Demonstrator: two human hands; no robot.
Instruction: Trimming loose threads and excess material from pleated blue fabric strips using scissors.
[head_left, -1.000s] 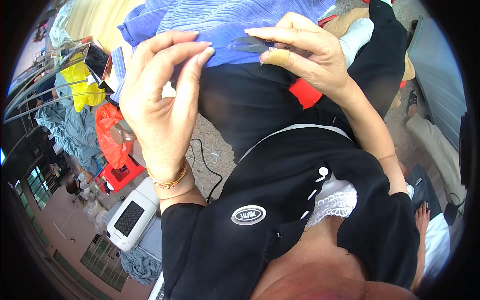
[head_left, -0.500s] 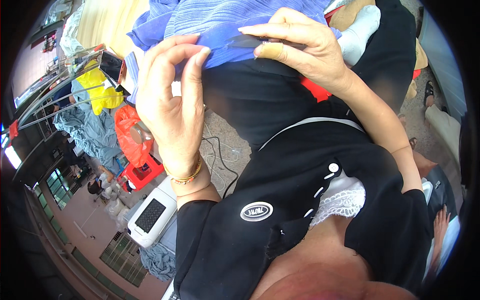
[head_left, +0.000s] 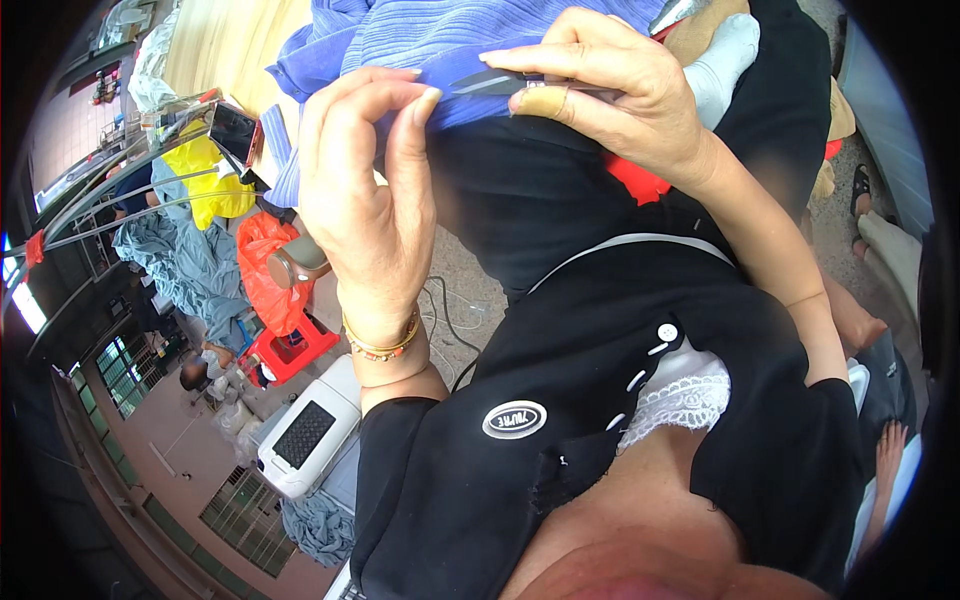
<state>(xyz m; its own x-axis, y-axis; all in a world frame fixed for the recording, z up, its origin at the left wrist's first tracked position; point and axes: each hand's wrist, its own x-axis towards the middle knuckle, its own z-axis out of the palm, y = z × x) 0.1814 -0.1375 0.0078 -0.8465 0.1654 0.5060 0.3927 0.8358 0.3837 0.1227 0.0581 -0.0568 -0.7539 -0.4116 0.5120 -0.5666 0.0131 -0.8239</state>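
A blue ribbed knit garment [head_left: 425, 42] lies bunched over my lap, on black trousers. Thumb and forefinger of my left hand [head_left: 365, 190] meet in a pinch at the garment's near edge; whether cloth or a thread is between them is too small to tell. A bracelet circles that wrist. My right hand [head_left: 640, 100], with a tan bandage on its thumb, grips dark thread snips [head_left: 485, 83]. Their blades point left over the blue knit, close to the left fingertips, and the handle is mostly hidden by the fingers.
Pale wooden tabletop [head_left: 220, 50] is at the far left, with a phone [head_left: 235, 133] by a metal rail. Around it are a yellow bag [head_left: 208, 180], red plastic bag [head_left: 268, 265], red stool [head_left: 300, 348] and white machine part [head_left: 315, 428]. Another person's hand [head_left: 888, 450] shows at right.
My left hand has shifted right and slightly down, nearer to the snips. The snips' blades show more plainly now, still in my right hand, which has moved little.
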